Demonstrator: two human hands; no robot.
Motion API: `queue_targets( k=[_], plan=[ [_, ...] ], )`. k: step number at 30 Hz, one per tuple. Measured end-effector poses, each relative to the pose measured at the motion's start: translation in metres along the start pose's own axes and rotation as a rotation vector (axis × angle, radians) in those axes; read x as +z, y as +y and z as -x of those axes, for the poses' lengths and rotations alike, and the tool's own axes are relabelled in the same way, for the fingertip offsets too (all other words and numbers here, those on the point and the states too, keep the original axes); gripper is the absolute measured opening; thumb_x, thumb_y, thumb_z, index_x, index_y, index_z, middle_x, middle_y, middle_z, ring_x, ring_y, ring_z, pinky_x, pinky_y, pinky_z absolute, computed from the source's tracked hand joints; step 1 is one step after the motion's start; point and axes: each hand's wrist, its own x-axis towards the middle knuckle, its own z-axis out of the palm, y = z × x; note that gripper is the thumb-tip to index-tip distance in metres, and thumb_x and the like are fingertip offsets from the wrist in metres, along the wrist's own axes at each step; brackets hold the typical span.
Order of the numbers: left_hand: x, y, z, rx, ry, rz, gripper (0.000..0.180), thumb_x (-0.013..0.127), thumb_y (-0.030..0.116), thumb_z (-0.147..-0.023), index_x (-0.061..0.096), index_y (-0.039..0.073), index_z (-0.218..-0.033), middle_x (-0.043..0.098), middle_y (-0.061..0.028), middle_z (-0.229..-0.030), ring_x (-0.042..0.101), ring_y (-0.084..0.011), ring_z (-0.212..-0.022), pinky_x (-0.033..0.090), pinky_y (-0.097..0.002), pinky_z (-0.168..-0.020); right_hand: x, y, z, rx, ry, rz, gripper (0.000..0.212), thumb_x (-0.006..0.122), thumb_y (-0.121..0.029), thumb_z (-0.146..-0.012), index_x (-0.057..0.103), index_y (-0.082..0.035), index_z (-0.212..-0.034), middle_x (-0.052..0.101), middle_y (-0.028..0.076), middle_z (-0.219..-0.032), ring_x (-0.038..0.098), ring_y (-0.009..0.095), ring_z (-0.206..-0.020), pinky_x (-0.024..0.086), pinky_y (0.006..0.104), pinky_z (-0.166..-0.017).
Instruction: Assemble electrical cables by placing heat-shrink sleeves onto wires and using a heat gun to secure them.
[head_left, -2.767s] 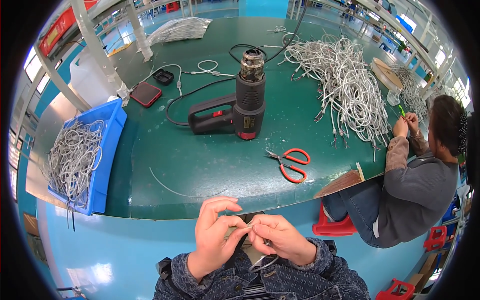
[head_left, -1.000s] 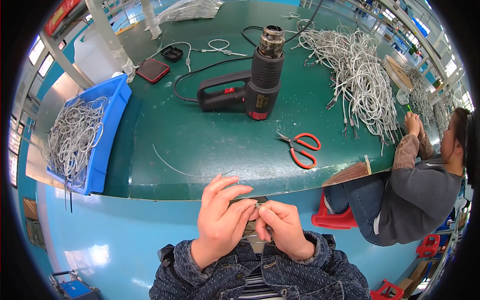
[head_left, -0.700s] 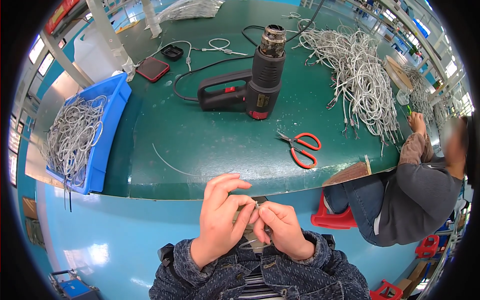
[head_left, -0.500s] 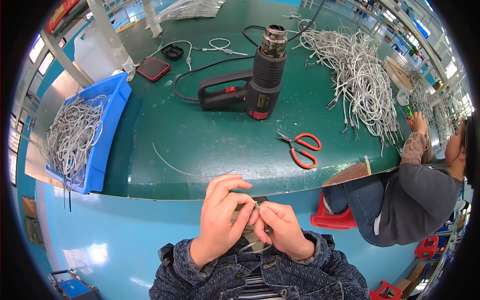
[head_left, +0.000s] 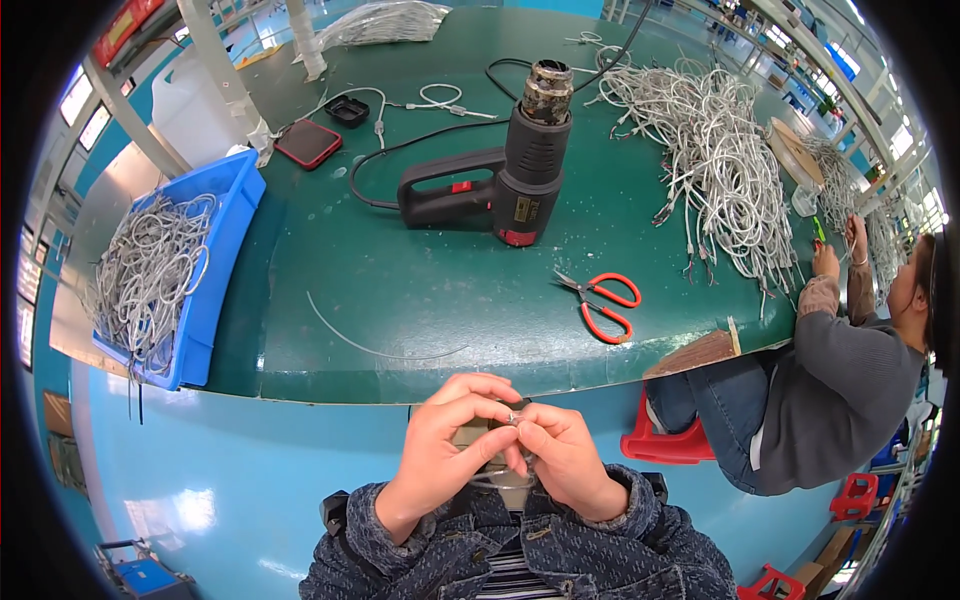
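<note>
Just off the near edge of the table, my left hand (head_left: 455, 435) and my right hand (head_left: 565, 450) meet in front of my jacket. Both pinch the end of a thin whitish cable (head_left: 488, 481), part of which loops below the fingers. The tip between the thumbs is small and mostly hidden. My left thumb and forefinger close on it while the other left fingers stretch to the right. Beyond the hands, a thin pale strand (head_left: 370, 349) lies curved on the green table (head_left: 400, 290). Red-handled scissors (head_left: 603, 302) rest open to the right.
A black heat gun (head_left: 520, 180) stands nozzle-up mid-table, its cord running back. Grey cables fill a blue bin (head_left: 222, 270) at left. A large heap of white cables (head_left: 720, 150) lies far right, near a co-worker (head_left: 840, 390) seated on a red stool (head_left: 665, 435). A phone (head_left: 308, 144) lies far left.
My hands have shifted slightly downward and the left fingers have bent over more, still pinching the cable end. The co-worker's hands have moved apart by the green-handled tool.
</note>
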Motion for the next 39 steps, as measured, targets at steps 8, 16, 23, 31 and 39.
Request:
queue_targets(
  k=[8, 16, 23, 31, 39],
  plan=[
    [0.008, 0.003, 0.014, -0.218, 0.162, 0.486, 0.005, 0.051, 0.003, -0.09, 0.053, -0.001, -0.092, 0.06, -0.0089, -0.088, 0.059, -0.0171, -0.089, 0.047, -0.029, -0.081, 0.001, -0.011, -0.006, -0.373, 0.072, 0.405, 0.008, 0.054, 0.0, -0.084, 0.056, 0.002, -0.091, 0.056, 0.005, -0.097, 0.054, 0.012, -0.088, 0.043, 0.0225, -0.072],
    [0.007, 0.007, 0.021, -0.28, 0.056, 0.315, 0.011, 0.053, 0.007, -0.091, 0.055, -0.002, -0.095, 0.06, -0.0051, -0.081, 0.058, -0.0082, -0.072, 0.048, -0.0213, -0.064, 0.007, -0.024, -0.01, -0.492, 0.004, 0.954, 0.009, 0.059, 0.001, -0.078, 0.054, 0.001, -0.086, 0.057, 0.007, -0.081, 0.056, 0.013, -0.074, 0.045, 0.0253, -0.068],
    [0.006, 0.007, 0.019, -0.204, 0.105, 0.12, 0.011, 0.055, 0.008, -0.09, 0.058, -0.002, -0.094, 0.06, -0.0031, -0.078, 0.055, -0.0065, -0.067, 0.045, -0.0213, -0.059, -0.006, -0.028, -0.018, -0.312, -0.044, 0.93, 0.01, 0.061, -0.001, -0.081, 0.052, 0.001, -0.085, 0.056, 0.005, -0.075, 0.054, 0.01, -0.065, 0.044, 0.0221, -0.059],
    [0.004, -0.006, 0.011, 0.171, 0.137, -0.313, 0.014, 0.057, 0.01, -0.087, 0.058, -0.002, -0.094, 0.059, -0.0076, -0.076, 0.055, -0.0115, -0.06, 0.043, -0.0257, -0.054, 0.006, -0.031, -0.018, -0.433, 0.08, 0.809, 0.008, 0.061, 0.003, -0.079, 0.058, 0.001, -0.086, 0.057, 0.006, -0.076, 0.055, 0.01, -0.064, 0.044, 0.0216, -0.056],
    [0.003, 0.005, 0.019, -0.119, 0.08, -0.048, 0.015, 0.053, 0.008, -0.089, 0.059, -0.002, -0.099, 0.061, -0.0072, -0.079, 0.056, -0.0116, -0.06, 0.045, -0.0237, -0.055, 0.006, -0.038, -0.018, -0.689, -0.031, 1.157, 0.016, 0.067, 0.003, -0.072, 0.064, -0.001, -0.087, 0.059, 0.01, -0.079, 0.058, 0.017, -0.065, 0.046, 0.0236, -0.057]
  ],
)
